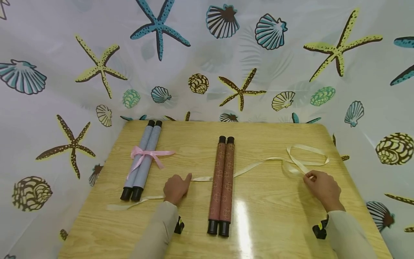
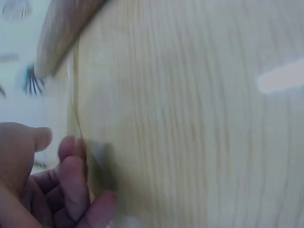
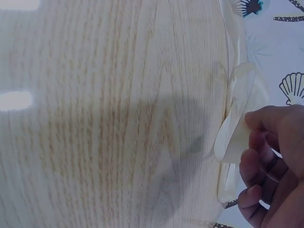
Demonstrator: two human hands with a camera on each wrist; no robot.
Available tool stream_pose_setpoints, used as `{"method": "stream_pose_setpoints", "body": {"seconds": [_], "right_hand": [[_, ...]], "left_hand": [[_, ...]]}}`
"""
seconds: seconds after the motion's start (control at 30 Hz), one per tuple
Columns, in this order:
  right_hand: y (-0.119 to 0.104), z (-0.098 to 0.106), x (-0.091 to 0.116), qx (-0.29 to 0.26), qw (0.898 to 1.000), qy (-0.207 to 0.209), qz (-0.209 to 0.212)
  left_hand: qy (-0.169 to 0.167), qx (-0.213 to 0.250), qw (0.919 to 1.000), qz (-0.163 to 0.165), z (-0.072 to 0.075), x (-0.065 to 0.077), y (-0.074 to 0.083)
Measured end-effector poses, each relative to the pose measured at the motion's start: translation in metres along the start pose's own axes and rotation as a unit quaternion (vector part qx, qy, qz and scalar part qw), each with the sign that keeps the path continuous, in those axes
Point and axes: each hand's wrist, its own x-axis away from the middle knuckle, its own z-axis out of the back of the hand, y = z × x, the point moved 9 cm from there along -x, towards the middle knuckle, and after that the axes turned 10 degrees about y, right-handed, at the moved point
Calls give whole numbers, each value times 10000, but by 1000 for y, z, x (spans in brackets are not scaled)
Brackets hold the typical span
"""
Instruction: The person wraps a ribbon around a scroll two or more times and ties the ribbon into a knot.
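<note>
A long cream ribbon [image 1: 258, 166] runs across the table and passes beneath two brown patterned rolls [image 1: 223, 180] with black end caps, lying side by side. My right hand [image 1: 323, 189] pinches the ribbon between thumb and finger, right of the rolls; the right wrist view shows a ribbon loop [image 3: 235, 137] by the thumb tip. Left of the rolls, my left hand [image 1: 177, 187] lies over the ribbon near the tabletop. In the left wrist view its thumb stands apart from loosely bent fingers [image 2: 73, 178], which touch the ribbon's line without gripping it. A blurred roll [image 2: 66, 33] shows above.
Two grey-blue rolls [image 1: 145, 158] tied with a pink ribbon bow [image 1: 145, 153] lie at the table's left. Looped ribbon slack [image 1: 308, 147] is spread at the right. Behind the wooden table [image 1: 275, 216] hangs a shell-and-starfish curtain [image 1: 194, 54].
</note>
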Motion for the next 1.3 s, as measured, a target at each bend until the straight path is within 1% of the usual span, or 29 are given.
{"method": "stream_pose_setpoints", "body": {"seconds": [0.07,0.13,0.23,0.33,0.43,0.53,0.6,0.63,0.73,0.8,0.87,0.9,1.0,1.1,1.13,1.23,1.3], "right_hand": [[-1,1,0,1,10000,-13,-11],[-2,1,1,-21,10000,-22,-10],[-6,0,2,-159,9998,32,92],[-11,3,2,-470,9980,268,336],[-16,9,1,-984,9922,568,508],[-19,21,-1,-1530,9828,906,504],[-19,28,-3,-1843,9757,1127,365],[-18,31,-4,-1994,9720,1216,256],[-11,38,-7,-2478,9599,1284,-286],[-8,41,-10,-2863,9467,1375,-535],[-6,44,-13,-3350,9286,1431,-703],[-7,47,-16,-3619,9178,1478,-699],[-13,53,-20,-4562,8746,1508,-641],[-23,63,-24,-5444,8260,1370,-498],[-28,67,-26,-5679,8116,1300,-423],[-45,78,-34,-6149,7819,999,-218],[-57,85,-40,-6308,7720,768,-145]], "left_hand": [[-97,113,9998,141,1,-6,-11],[-208,292,9991,234,0,-12,-16],[-408,578,9965,442,1,-19,-18],[-414,726,9956,419,7,-29,-15],[-104,828,9964,161,22,-41,-10],[359,1012,9941,-142,43,-53,-2],[648,1085,9916,-278,57,-61,3],[775,1102,9904,-295,64,-64,5],[1078,1135,9869,-397,84,-72,11],[1293,1182,9833,-484,97,-75,16],[1505,1272,9786,-587,109,-77,21],[1615,1297,9763,-632,115,-78,24],[1875,1465,9687,-714,131,-81,30],[2066,1616,9615,-820,146,-85,38],[2148,1652,9587,-863,152,-86,41],[2367,1806,9498,-962,169,-86,51],[2512,1963,9423,-1020,181,-85,59]]}}
